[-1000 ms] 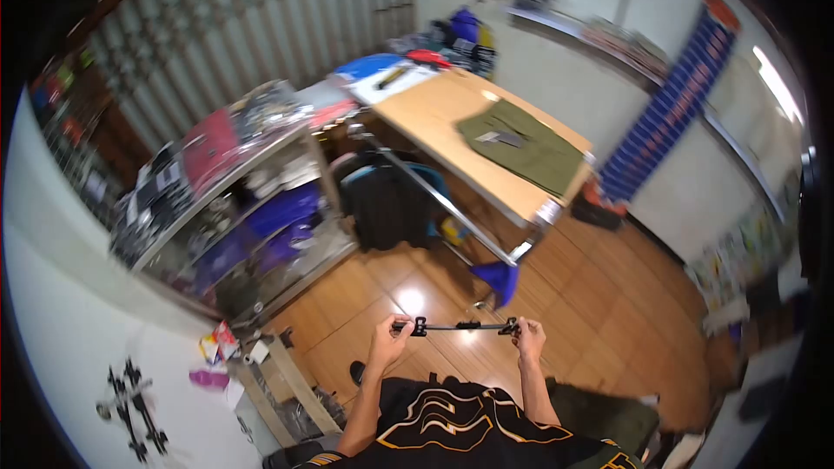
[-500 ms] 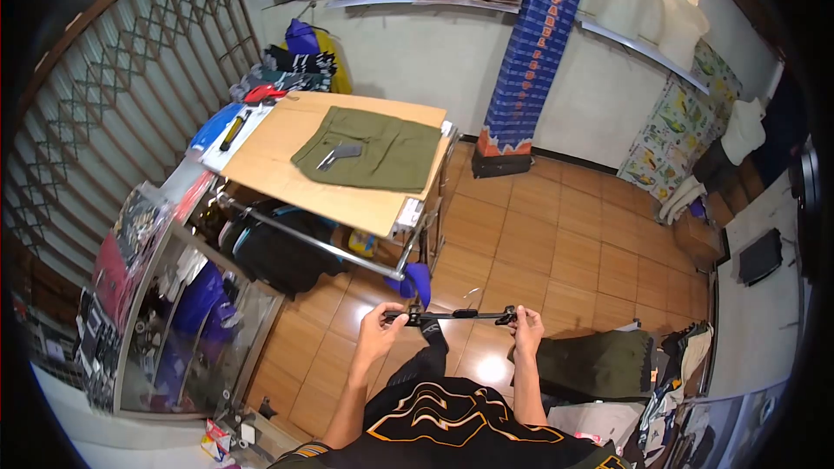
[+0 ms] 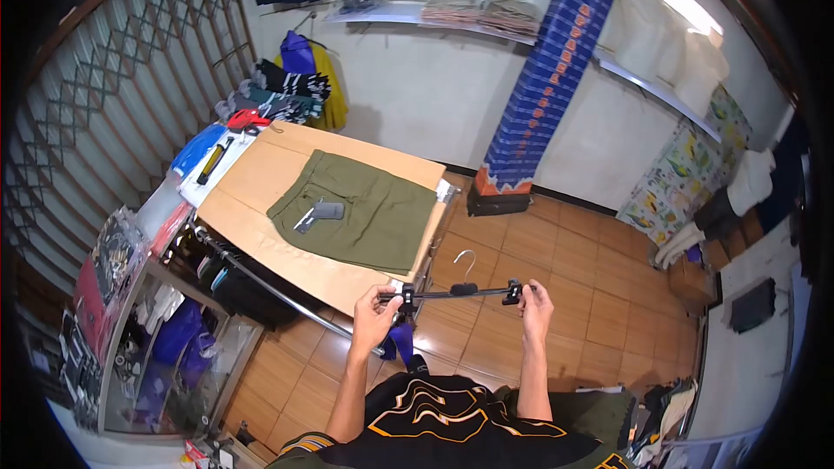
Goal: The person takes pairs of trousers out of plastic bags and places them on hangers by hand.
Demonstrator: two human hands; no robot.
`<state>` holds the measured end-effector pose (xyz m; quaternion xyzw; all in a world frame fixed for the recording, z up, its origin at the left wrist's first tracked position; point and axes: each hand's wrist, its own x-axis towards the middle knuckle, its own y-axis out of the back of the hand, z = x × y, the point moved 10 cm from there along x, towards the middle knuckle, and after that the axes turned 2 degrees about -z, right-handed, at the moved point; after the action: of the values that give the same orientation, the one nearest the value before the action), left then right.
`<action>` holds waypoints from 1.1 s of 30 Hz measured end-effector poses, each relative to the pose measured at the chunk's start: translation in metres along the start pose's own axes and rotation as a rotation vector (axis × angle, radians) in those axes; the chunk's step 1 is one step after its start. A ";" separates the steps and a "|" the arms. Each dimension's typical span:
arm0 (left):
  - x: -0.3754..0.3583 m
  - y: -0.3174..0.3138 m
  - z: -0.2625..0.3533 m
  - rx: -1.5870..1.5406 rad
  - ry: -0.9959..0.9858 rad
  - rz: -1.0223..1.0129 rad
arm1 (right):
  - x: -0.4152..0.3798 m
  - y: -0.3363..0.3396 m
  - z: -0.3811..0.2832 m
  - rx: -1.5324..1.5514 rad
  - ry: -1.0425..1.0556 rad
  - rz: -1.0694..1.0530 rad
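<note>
Clip hanger (image 3: 464,291) running left-right, hook pointing away from the torso; left hand (image 3: 374,320) and right hand (image 3: 536,308) pinching opposite ends between fingers and thumb.

Cloth, wood and plastic before me.
I see matt olive-green cloth shorts (image 3: 373,221) on a smooth pale wood-look bench (image 3: 252,161), a black plastic clip hanger (image 3: 464,290) with a shiny metal hook, and glossy brown floor tiles (image 3: 556,295).
</note>
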<state>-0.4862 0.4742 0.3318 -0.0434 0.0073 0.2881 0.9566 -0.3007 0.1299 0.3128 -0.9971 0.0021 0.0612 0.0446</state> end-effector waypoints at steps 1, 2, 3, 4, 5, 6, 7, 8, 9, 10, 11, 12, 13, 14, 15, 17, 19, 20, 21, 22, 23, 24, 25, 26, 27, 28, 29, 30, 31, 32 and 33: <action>0.008 0.002 0.005 -0.013 -0.022 0.018 | 0.011 -0.011 -0.002 -0.002 -0.006 -0.023; 0.015 0.006 0.010 -0.023 -0.047 0.037 | 0.021 -0.022 -0.005 -0.020 0.002 -0.044; 0.021 0.012 0.011 -0.017 -0.051 0.064 | 0.032 -0.036 -0.008 -0.037 0.010 -0.065; 0.023 0.020 0.009 -0.039 -0.056 0.090 | 0.040 -0.050 -0.008 -0.042 0.012 -0.097; 0.025 0.028 0.009 -0.061 -0.059 0.118 | 0.048 -0.066 -0.007 -0.042 0.003 -0.126; 0.025 0.036 0.008 -0.067 -0.043 0.153 | 0.055 -0.083 -0.005 -0.039 -0.011 -0.159; 0.026 0.044 0.007 -0.062 -0.042 0.189 | 0.063 -0.101 -0.002 -0.035 -0.024 -0.193; 0.026 0.055 0.007 -0.052 -0.053 0.255 | 0.070 -0.119 -0.001 -0.038 -0.033 -0.229; 0.025 0.067 0.007 -0.043 -0.065 0.323 | 0.076 -0.141 0.002 -0.059 -0.045 -0.287; 0.024 0.077 0.005 -0.065 -0.065 0.376 | 0.082 -0.162 0.004 -0.080 -0.055 -0.346; 0.023 0.085 0.004 -0.062 -0.067 0.416 | 0.091 -0.181 0.008 -0.083 -0.061 -0.385; 0.021 0.095 0.004 -0.065 -0.081 0.480 | 0.099 -0.203 0.011 -0.097 -0.056 -0.448; 0.019 0.103 0.005 -0.068 -0.094 0.545 | 0.106 -0.224 0.014 -0.113 -0.051 -0.512; 0.018 0.108 0.006 -0.087 -0.096 0.602 | 0.113 -0.243 0.015 -0.118 -0.056 -0.554; 0.019 0.114 0.004 -0.087 -0.101 0.646 | 0.120 -0.266 0.013 -0.130 -0.038 -0.625; 0.019 0.126 0.001 -0.129 -0.153 0.767 | 0.131 -0.310 0.008 -0.145 -0.025 -0.742; 0.019 0.134 0.000 -0.145 -0.169 0.874 | 0.137 -0.356 0.004 -0.273 -0.011 -0.935; 0.022 0.139 0.001 -0.109 -0.167 0.917 | 0.142 -0.378 0.006 -0.302 -0.018 -1.029; 0.025 0.143 0.001 -0.072 -0.164 0.956 | 0.151 -0.396 0.006 -0.299 -0.017 -1.068; 0.027 0.145 0.000 -0.089 -0.161 1.005 | 0.153 -0.414 -0.005 -0.382 0.121 -1.167; 0.032 0.146 -0.002 -0.090 -0.159 1.033 | 0.154 -0.428 -0.012 -0.468 0.262 -1.256; 0.038 0.149 -0.003 -0.105 -0.177 1.052 | 0.154 -0.443 -0.025 -0.469 0.406 -1.306; 0.043 0.150 -0.005 -0.119 -0.192 1.070 | 0.159 -0.453 -0.029 -0.471 0.401 -1.331; 0.049 0.149 0.000 -0.121 -0.208 1.094 | 0.155 -0.463 -0.040 -0.476 0.277 -1.398; 0.054 0.150 0.001 -0.118 -0.204 1.115 | 0.152 -0.472 -0.043 -0.480 0.152 -1.462; 0.060 0.151 -0.002 -0.118 -0.175 1.116 | 0.154 -0.479 -0.039 -0.482 0.090 -1.514; 0.067 0.153 -0.005 -0.118 -0.147 1.117 | 0.163 -0.490 -0.034 -0.482 0.085 -1.535; 0.073 0.155 -0.004 -0.092 -0.152 1.133 | 0.166 -0.501 -0.027 -0.573 0.228 -1.632; 0.077 0.156 -0.004 -0.089 -0.142 1.152 | 0.163 -0.508 -0.025 -0.663 0.375 -1.723; 0.084 0.158 0.000 -0.073 -0.144 1.143 | 0.164 -0.516 -0.027 -0.577 0.388 -1.725; 0.090 0.160 0.001 -0.057 -0.148 1.130 | 0.165 -0.523 -0.026 -0.575 0.382 -1.740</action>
<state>-0.4991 0.6569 0.3170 -0.0381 -0.0455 0.7575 0.6502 -0.1290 0.6491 0.3644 -0.6140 -0.7529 -0.1603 -0.1745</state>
